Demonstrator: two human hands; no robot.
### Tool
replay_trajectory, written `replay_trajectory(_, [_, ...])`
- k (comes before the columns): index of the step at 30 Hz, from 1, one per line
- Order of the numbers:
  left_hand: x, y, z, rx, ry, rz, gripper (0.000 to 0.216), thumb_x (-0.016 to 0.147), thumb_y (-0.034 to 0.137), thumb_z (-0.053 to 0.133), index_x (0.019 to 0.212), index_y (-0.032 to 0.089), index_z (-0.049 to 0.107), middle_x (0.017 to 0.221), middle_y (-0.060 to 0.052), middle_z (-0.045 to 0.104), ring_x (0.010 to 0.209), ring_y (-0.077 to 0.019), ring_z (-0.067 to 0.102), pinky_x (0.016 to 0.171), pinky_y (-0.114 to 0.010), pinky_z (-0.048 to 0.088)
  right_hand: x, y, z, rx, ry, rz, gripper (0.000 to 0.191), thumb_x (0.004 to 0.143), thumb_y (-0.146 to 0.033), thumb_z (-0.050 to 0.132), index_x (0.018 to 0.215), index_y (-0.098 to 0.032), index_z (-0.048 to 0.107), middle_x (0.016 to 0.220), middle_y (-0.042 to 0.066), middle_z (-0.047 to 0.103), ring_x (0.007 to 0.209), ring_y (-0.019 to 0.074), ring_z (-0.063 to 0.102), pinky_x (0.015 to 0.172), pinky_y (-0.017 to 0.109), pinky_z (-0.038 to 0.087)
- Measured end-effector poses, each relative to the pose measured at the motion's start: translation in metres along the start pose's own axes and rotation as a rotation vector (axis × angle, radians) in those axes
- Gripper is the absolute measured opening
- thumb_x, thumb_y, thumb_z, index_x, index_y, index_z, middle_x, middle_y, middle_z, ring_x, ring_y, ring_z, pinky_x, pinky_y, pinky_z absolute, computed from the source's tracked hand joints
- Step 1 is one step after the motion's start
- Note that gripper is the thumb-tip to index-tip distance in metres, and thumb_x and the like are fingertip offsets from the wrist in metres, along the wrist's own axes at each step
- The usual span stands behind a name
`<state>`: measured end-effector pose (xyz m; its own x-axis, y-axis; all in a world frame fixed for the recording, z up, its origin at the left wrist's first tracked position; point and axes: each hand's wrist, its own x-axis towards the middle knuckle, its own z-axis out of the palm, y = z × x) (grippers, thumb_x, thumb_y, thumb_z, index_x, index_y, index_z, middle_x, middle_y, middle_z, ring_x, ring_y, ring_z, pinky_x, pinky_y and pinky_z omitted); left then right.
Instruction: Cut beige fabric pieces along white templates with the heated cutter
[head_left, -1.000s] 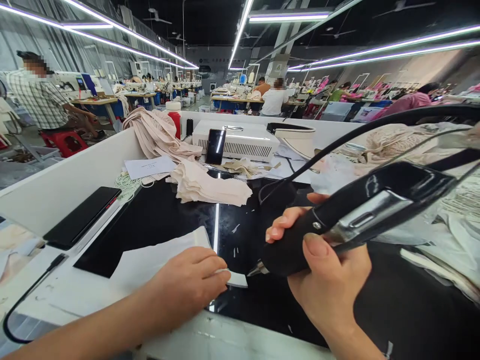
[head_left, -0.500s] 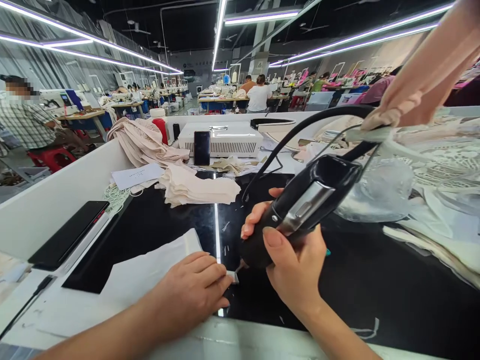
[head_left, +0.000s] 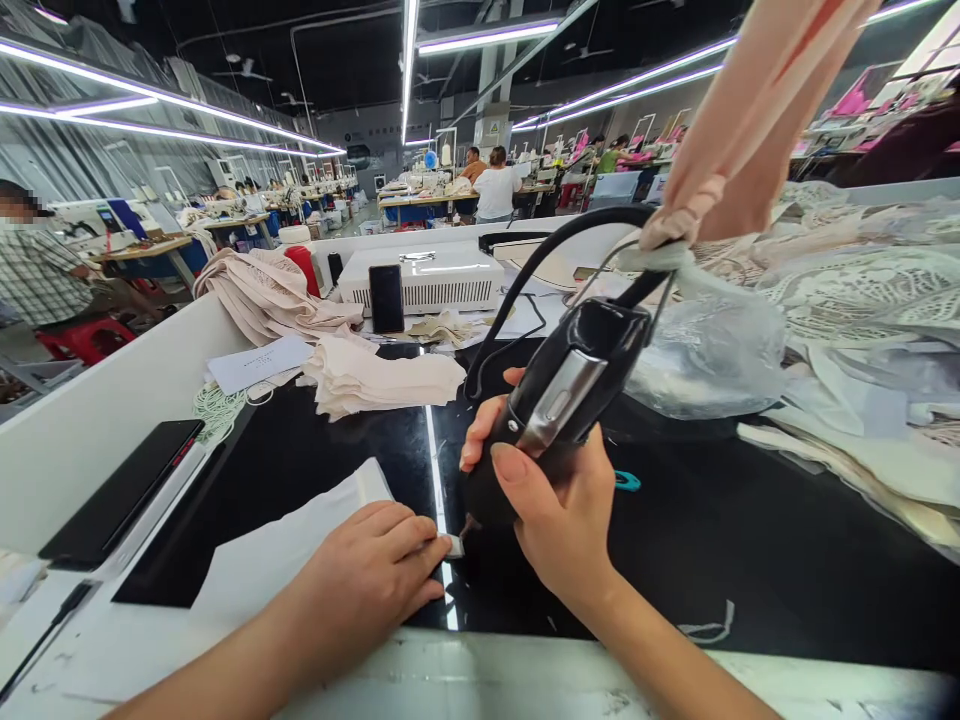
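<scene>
My right hand [head_left: 559, 510] is wrapped round a black corded hand tool [head_left: 559, 390] with a silver lever plate, the thumb on its near side. The tool leans, its lower end close above the black board [head_left: 720, 560]. Flat on that board, my left hand [head_left: 375, 570] holds down a white sheet-like piece [head_left: 292, 545], perhaps cloth or paper. A small pale end [head_left: 454, 546] of it pokes out past my left fingertips, right beside the tool's narrow tip. The hand hides the middle of the piece.
Stacked cream fabric pieces [head_left: 382, 378] lie ahead, before a white vented box [head_left: 427, 280] and a phone [head_left: 386, 298]. A tied pink cloth strip [head_left: 705, 190] hangs by the tool's cord. At right are a plastic bag [head_left: 705, 360] and lace pieces [head_left: 847, 280]; a small teal item [head_left: 627, 481] lies nearer.
The view has swung a little to the right, so things sit further left. Both hands keep their holds, and the teal item shows more fully now.
</scene>
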<state>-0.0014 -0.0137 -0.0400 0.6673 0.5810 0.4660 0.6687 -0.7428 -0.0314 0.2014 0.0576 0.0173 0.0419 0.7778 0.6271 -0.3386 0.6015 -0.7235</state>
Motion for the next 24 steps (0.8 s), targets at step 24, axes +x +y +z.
replay_trajectory(24, [0.0022, -0.0051, -0.0003, 0.004, -0.163, -0.017, 0.028, 0.125, 0.038, 0.075, 0.145, 0.018, 0.075, 0.121, -0.007, 0.083, 0.112, -0.0221, 0.081, 0.103, -0.035, 0.069, -0.0077, 0.0007, -0.0063, -0.031, 0.058, 0.037, 0.038, 0.098, -0.055, 0.100, 0.108, -0.030, 0.074, 0.088, -0.003, 0.081, 0.062, 0.0170, 0.071, 0.058, 0.031, 0.066])
